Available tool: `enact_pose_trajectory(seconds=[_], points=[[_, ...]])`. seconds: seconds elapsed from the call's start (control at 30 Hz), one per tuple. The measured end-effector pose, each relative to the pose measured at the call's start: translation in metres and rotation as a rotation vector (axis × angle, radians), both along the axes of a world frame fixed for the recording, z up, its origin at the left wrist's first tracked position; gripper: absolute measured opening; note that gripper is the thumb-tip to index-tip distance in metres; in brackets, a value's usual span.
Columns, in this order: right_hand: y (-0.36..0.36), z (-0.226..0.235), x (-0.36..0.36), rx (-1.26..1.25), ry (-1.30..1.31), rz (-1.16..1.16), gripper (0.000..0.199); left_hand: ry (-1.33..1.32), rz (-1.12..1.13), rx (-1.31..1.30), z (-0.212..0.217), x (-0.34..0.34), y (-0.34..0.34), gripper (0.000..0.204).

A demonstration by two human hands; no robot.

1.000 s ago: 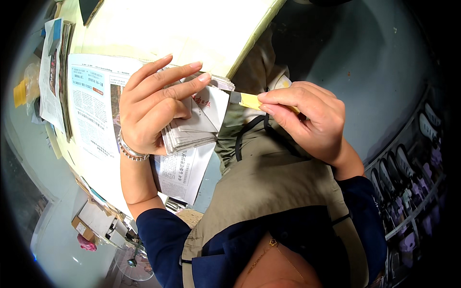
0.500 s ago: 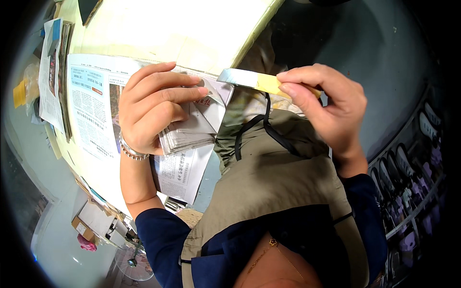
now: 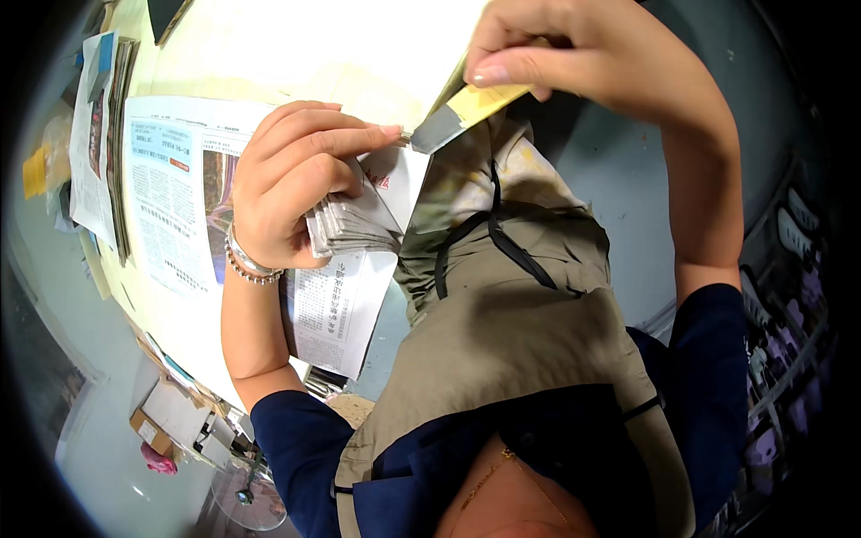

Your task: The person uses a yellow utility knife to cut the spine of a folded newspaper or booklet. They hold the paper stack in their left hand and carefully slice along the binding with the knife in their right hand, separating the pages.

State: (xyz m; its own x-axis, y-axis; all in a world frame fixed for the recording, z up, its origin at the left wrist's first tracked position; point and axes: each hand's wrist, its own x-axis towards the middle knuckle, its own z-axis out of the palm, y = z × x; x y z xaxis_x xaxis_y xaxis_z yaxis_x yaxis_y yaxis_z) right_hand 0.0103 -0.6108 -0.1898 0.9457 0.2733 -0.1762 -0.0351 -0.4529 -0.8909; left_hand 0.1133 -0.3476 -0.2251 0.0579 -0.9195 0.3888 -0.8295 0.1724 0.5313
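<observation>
My left hand (image 3: 291, 179) is closed on a folded newspaper stack (image 3: 345, 224), its fingers bent over the upper sheets and the fingertips at their right edge. Several folded layers fan out below the fingers. In my right hand (image 3: 538, 54) is a flat knife (image 3: 466, 117) with a yellow handle and a grey blade, pinched between thumb and fingers. The blade tip lies at the top right corner of the folded sheets, close to my left fingertips; whether it is inside a fold I cannot tell.
An open newspaper (image 3: 170, 188) lies under the stack on the pale table (image 3: 296, 54). More piled papers (image 3: 99, 143) and a yellow-capped bottle (image 3: 36, 175) are at the left. My apron (image 3: 511, 332) is below. A rack of shoe-like items (image 3: 789, 359) stands at the right.
My right hand has moved up and left, and the knife now slants with its blade pointing down-left. My left hand has shifted slightly, still on the folded newspaper.
</observation>
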Motion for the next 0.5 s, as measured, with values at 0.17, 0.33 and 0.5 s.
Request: enact_pose_trajectory(seconds=[0.17, 0.33, 0.5], points=[[0.006, -0.027, 0.027, 0.191, 0.127, 0.176, 0.02, -0.024, 0.037, 0.012, -0.005, -0.003, 0.002, 0.028], [0.008, -0.028, 0.017, 0.203, 0.091, 0.132, 0.019, 0.014, 0.034, 0.018, -0.003, -0.002, 0.002, 0.027], [0.01, -0.025, 0.003, 0.118, 0.086, 0.033, 0.017, -0.029, -0.005, -0.035, -0.004, 0.0, 0.004, 0.027]])
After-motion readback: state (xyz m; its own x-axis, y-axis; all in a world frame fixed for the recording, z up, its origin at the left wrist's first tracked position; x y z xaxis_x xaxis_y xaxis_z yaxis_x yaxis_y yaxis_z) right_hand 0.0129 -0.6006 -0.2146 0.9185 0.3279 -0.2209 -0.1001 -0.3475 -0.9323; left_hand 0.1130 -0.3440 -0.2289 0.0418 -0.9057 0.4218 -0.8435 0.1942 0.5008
